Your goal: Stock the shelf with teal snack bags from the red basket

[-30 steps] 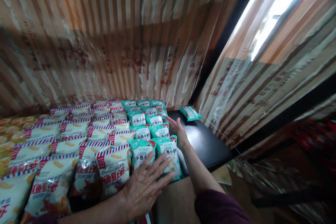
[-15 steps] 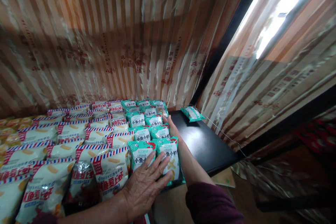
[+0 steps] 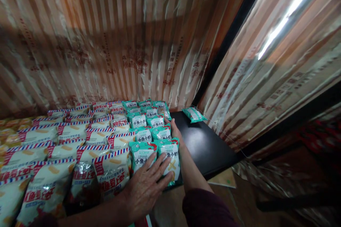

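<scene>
Rows of green snack bags (image 3: 157,133) stand on a black shelf (image 3: 210,149), with rows of white, red-and-blue striped snack bags (image 3: 80,138) to their left. My left hand (image 3: 145,184) lies flat, fingers spread, against the front green bags (image 3: 170,159). My right hand (image 3: 174,129) reaches along the right side of the green rows, fingers straight and pressed against the bags. One loose green bag (image 3: 194,114) lies alone at the shelf's back right corner.
Striped foil sheeting (image 3: 119,42) lines the back and right walls of the shelf. Yellow bags (image 3: 10,126) show at the far left. A cardboard piece (image 3: 225,181) lies below the shelf's front edge.
My right hand has slid further back and in against the side of the green rows. The left hand stays on the front bags. The view has shifted slightly.
</scene>
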Demonstrator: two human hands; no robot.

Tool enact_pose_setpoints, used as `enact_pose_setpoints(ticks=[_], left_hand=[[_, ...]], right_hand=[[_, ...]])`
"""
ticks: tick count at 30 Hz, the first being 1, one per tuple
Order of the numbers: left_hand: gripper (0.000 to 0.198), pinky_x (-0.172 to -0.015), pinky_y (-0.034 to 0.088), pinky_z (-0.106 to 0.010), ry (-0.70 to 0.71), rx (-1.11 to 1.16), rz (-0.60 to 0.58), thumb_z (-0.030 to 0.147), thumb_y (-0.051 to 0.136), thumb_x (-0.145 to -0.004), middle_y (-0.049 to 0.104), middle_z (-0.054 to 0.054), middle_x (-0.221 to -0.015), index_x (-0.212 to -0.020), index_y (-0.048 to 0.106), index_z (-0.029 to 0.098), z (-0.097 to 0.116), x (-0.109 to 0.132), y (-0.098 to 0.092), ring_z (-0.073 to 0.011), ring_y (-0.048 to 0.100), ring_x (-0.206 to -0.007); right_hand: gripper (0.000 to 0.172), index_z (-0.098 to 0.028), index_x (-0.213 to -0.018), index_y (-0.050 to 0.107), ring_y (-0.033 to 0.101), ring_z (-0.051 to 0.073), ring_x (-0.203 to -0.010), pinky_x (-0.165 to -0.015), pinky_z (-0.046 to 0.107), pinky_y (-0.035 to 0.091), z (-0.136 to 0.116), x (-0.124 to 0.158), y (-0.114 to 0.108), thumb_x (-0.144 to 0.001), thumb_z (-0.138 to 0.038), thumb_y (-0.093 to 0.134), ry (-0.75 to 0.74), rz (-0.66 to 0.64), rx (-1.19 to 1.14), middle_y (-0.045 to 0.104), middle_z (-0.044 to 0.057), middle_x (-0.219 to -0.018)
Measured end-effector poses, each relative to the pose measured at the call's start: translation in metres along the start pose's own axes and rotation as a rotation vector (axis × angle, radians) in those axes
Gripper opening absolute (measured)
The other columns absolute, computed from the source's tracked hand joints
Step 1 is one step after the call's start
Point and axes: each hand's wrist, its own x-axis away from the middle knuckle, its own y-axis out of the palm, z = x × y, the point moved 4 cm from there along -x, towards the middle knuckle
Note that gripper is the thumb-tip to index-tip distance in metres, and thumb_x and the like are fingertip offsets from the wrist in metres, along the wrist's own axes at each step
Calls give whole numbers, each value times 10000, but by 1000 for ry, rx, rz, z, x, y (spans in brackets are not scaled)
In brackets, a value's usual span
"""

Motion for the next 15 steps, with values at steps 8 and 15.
enact_pose_setpoints(ticks=[8, 15], left_hand=[[460, -1115, -92, -472, -1, 3, 10, 366, 366, -946, 306, -133, -1510, -1372, 410, 199, 2, 2, -1, -286, 205, -1418], [470, -1120, -89, -468, 3, 22, -6, 372, 358, -948, 310, -125, -1510, -1384, 395, 199, -1, -5, -9, -276, 192, -1423]], right_hand=[[594, -208, -1275, 536, 605, 259, -1123, -946, 431, 472, -7, -3, 1, -877, -622, 381, -6, 42, -30, 670, 69, -1172], [590, -212, -1242, 553, 534, 266, -1219, -981, 462, 451, -18, -14, 9, -891, -623, 315, -19, 27, -30, 633, 80, -1238]])
